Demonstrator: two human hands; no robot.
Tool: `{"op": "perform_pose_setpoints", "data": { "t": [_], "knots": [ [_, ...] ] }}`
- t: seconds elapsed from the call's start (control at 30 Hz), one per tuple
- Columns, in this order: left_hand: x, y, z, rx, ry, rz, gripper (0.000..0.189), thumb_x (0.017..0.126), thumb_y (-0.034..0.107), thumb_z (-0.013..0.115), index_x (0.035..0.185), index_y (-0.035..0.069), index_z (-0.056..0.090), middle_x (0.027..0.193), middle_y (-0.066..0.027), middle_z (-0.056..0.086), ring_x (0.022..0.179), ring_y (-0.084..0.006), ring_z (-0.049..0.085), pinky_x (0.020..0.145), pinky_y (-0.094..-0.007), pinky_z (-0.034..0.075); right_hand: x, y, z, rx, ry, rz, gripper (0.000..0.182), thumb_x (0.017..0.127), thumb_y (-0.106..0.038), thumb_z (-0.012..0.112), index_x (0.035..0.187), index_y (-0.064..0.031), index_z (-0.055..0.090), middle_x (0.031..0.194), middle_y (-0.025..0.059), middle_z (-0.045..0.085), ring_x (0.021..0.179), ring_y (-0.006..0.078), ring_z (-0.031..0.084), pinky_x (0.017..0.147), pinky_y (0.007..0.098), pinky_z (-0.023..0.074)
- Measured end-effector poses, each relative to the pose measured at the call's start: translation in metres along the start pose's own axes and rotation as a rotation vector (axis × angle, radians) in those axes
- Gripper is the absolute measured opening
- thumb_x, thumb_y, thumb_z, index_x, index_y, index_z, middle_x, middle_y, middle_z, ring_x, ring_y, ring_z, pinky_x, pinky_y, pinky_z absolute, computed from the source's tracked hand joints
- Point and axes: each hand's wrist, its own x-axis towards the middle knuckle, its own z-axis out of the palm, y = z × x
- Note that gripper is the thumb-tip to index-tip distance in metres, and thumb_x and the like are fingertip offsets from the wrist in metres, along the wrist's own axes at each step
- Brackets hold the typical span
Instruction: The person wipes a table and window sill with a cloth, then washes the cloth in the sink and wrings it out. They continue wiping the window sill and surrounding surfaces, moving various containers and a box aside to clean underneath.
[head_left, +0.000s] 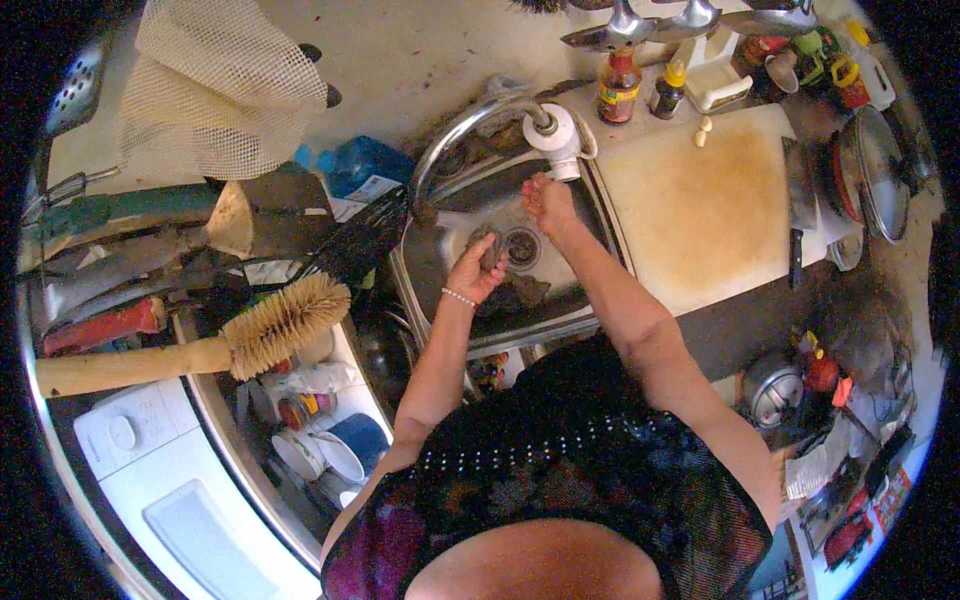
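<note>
My left hand (477, 274) is over the stainless steel sink (442, 319), its fingers closed around a dark grey scouring pad or cloth (486, 244), left of the drain (523, 248). My right hand (549, 201) is raised at the white faucet head (553, 135), just under its outlet; its fingers are partly curled, and whether they hold anything cannot be told. A curved chrome faucet pipe (442, 150) arches over the sink's left side. Below the drain, a dark wet patch or cloth (525, 292) lies on the sink floor.
A stained cutting board (697, 217) adjoins the sink's right edge, with garlic cloves (700, 138) and a knife (796, 255). Sauce bottles (619, 90) stand behind it. Ladles (630, 26) hang above. A bristle brush (289, 322), a mesh (217, 90) and a white appliance (180, 495) are at left.
</note>
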Motion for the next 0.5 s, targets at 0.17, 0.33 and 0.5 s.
{"op": "perform_pose_setpoints", "data": {
  "t": [0.17,0.33,0.5],
  "knots": [
    [0.005,-0.004,-0.007,-0.153,-0.128,-0.101,0.026,0.083,0.027,0.067,0.099,0.012,0.053,0.077,-0.0093,0.057,0.06,-0.0134,0.05,0.041,-0.0188,0.037,-0.029,-0.005,0.001,0.155,-0.337,0.131,0.038,0.091,-0.032,0.053,0.117,-0.0049,0.045,0.104,0.0111,0.059,0.09,0.0218,0.055,0.073,0.0365,0.0461],
    [-0.01,-0.012,0.013,-0.206,-0.264,-0.124,0.029,0.081,0.025,0.069,0.102,0.012,0.053,0.081,-0.0084,0.056,0.062,-0.0129,0.049,0.043,-0.0182,0.037,-0.073,-0.006,-0.009,-0.48,-0.606,0.083,0.062,0.083,-0.036,0.062,0.13,-0.0029,0.039,0.115,0.0107,0.057,0.107,0.0207,0.05,0.083,0.0355,0.0451],
    [-0.041,-0.009,0.041,-0.088,-0.545,0.036,0.032,0.075,0.004,0.067,0.102,0.012,0.052,0.076,-0.0045,0.052,0.058,-0.0106,0.046,0.045,-0.0209,0.035,-0.089,-0.024,0.008,-0.393,-1.053,0.135,0.046,0.076,-0.021,0.068,0.116,-0.0033,0.05,0.105,0.0083,0.06,0.095,0.0177,0.057,0.081,0.0296,0.048]
  ]
}}
